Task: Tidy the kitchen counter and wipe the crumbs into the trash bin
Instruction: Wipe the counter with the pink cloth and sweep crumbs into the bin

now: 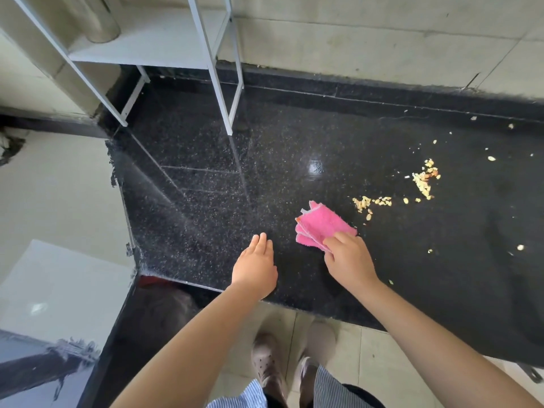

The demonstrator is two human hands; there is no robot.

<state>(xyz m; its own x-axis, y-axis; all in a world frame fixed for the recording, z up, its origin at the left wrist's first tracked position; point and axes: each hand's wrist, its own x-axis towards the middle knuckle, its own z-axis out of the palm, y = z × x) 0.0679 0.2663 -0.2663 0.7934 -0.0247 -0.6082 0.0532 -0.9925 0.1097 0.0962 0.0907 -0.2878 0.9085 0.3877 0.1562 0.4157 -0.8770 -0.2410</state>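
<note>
A folded pink cloth [322,223] lies on the black speckled counter [206,184]. My right hand [348,259] pinches its near corner. My left hand [256,267] hovers flat with straight fingers over the counter's front edge, left of the cloth, and holds nothing. Pale yellow crumbs [424,179] lie in small heaps to the right of the cloth, with a smaller heap [371,203] closer to it and stray bits scattered toward the back wall. No trash bin can be seen.
A white metal rack [212,69] stands at the counter's back left, its legs on the stone, with a metal canister [100,22] on its shelf. The counter ends at a left edge [126,201]. A tiled floor and my shoes [270,366] are below.
</note>
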